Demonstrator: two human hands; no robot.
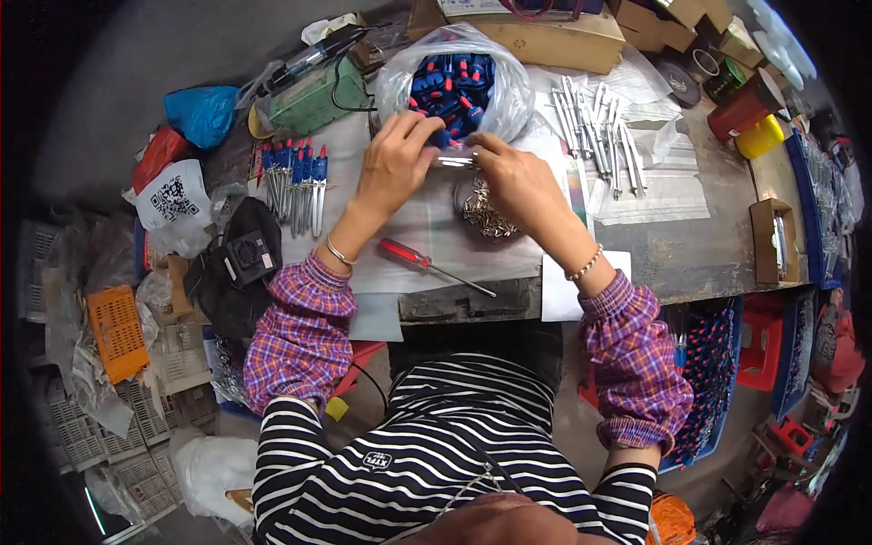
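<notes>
Hands meeting over the worktop (672, 254), left hand (395, 159) pinching a blue cap (440, 139), right hand (513, 177) gripping a small metal shaft (454, 161), just before an open clear bag of blue caps (459, 86), red-handled screwdriver (427, 263) near the wrists, finished blue-capped tools (295, 182) lined up left.

We list: worn wooden worktop (718, 245), dark along its near edge, with cardboard boxes (554, 36) at its far edge. Grey floor (136, 45) beyond the far left corner. White crates (136, 454) stacked at the left; red stool (761, 350) at the right. Even light.
</notes>
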